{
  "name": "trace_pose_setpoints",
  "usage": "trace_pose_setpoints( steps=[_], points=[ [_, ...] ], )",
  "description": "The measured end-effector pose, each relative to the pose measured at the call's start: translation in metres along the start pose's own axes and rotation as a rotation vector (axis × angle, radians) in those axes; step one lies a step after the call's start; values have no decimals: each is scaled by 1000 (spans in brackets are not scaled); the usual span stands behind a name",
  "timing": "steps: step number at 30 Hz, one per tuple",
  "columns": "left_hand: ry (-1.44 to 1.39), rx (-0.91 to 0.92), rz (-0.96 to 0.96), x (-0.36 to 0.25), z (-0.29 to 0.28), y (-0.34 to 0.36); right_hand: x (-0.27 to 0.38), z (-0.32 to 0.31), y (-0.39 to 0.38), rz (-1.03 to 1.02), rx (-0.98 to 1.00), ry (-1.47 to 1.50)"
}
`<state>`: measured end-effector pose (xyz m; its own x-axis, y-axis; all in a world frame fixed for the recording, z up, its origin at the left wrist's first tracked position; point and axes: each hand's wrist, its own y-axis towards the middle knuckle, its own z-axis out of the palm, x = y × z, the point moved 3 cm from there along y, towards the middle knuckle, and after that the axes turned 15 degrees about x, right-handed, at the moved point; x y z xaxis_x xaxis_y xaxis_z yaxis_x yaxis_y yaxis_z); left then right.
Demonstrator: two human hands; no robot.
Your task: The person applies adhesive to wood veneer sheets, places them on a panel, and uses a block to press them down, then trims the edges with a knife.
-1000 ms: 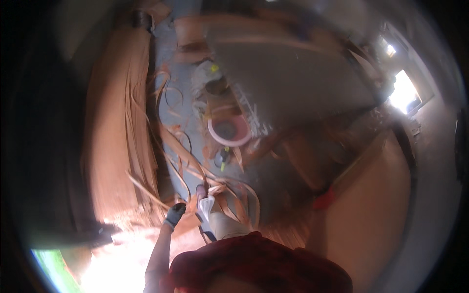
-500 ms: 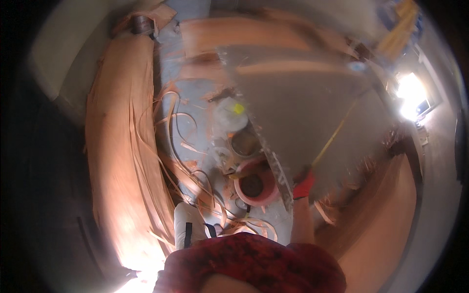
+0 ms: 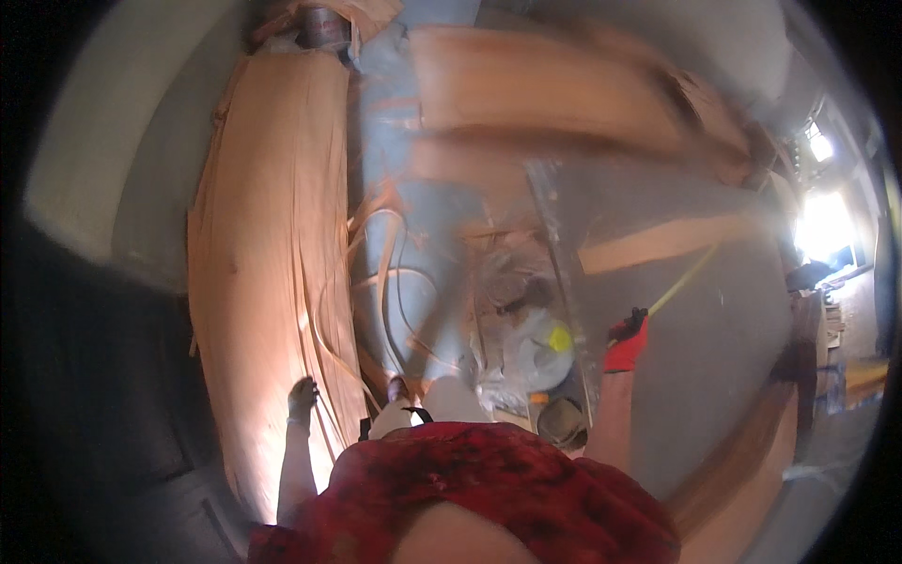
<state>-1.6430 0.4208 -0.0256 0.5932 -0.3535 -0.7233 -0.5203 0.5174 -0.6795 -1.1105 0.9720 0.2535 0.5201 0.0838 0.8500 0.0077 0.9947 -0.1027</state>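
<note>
My left hand [image 3: 301,399], in a dark glove, hangs over the edge of a long stack of thin, split wood veneer sheets [image 3: 254,235]; its fingers are too small to read clearly. My right hand [image 3: 628,340], in a red-and-black glove, is closed on a long, thin yellow stick [image 3: 683,277] angled over a large grey board [image 3: 686,357]. A pale plastic jug with a yellow cap [image 3: 536,362] and a grey pot [image 3: 562,423] stand left of the board. Loose veneer strips [image 3: 383,301] lie between my body and the far sheets.
More veneer sheets [image 3: 554,80] lie across the far side, blurred. A metal can [image 3: 324,28] is at the far left end of the stack. Another veneer sheet [image 3: 742,451] is at lower right. A bright window [image 3: 822,226] is in the right wall.
My view has moved forward, so the jug and pot sit lower and the pink bucket is out of sight. My right hand, with the stick, came into view and shifted rightward.
</note>
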Motion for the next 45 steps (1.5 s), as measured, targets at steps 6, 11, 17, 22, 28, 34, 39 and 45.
trace_pose_setpoints(
  steps=[6, 11, 17, 22, 28, 34, 39, 45],
  points=[
    [17, 158, -2, -178, 66, 149, -88, 112, 160, 52, 16, -12],
    [-75, 241, -235, -211, 83, 257, -172, 254, 342, -19, -49, -30],
    [258, 130, -391, -305, 93, 342, -261, 391, 495, 88, -142, 86],
    [211, 152, -345, -441, 114, 487, -345, 493, 625, 147, -90, 84],
    [282, 170, -359, -602, 114, 720, -448, 638, 747, 139, -184, 1],
    [1162, 397, -115, -852, 113, 992, -515, 763, 844, 208, -215, -2],
    [837, 230, 167, -1048, 168, 1174, -554, 832, 920, 297, -161, 62],
    [768, 275, 66, -1182, 251, 1324, -642, 929, 1064, 221, -277, 115]
  ],
)
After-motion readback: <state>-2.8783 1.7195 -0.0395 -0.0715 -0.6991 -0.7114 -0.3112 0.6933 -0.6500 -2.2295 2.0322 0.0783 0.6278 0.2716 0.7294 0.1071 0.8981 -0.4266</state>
